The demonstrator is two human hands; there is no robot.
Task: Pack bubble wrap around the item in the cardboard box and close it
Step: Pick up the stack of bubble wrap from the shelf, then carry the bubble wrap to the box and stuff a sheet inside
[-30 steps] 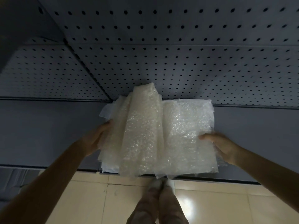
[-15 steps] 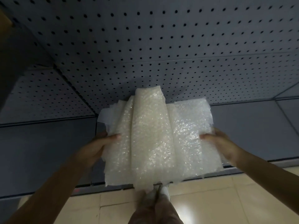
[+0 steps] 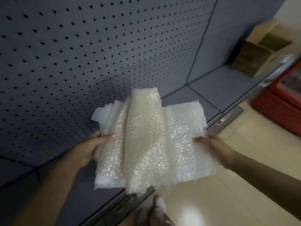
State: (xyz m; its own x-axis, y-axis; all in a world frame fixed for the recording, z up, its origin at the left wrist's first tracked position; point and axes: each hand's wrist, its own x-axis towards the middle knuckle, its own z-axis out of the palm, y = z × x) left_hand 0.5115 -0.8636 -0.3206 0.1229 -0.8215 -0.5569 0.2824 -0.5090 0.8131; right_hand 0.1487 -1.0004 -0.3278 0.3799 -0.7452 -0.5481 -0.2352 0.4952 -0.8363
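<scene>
Bubble wrap (image 3: 153, 144): loose stack of several sheets, held in the air between both hands, over the shelf edge; one sheet rides up as a raised fold along the middle.
Left hand (image 3: 91, 148): grips the stack's left edge, thumb lying on top, fingers underneath and out of sight; forearm reaches in from lower left.
Right hand (image 3: 211, 146): grips the right edge the same way, thumb on top, fingers hidden under the sheets; forearm comes in from lower right.
Pegboard (image 3: 97, 46): grey perforated panel beyond the left hand.
Shelf (image 3: 219, 88): grey, beyond the right hand, running up and to the right.
Cardboard box (image 3: 262, 51): well apart from the hands, far up-right on the shelf, flaps open; contents cannot be made out.
Red crate (image 3: 283, 97): right of the right hand, on the floor.
Risk 1 (judgement): only the edges are pinched, so the slippery inner sheets may slide out and drop during the carry.
Risk 2 (judgement): the raised middle fold could catch on a box flap.
</scene>
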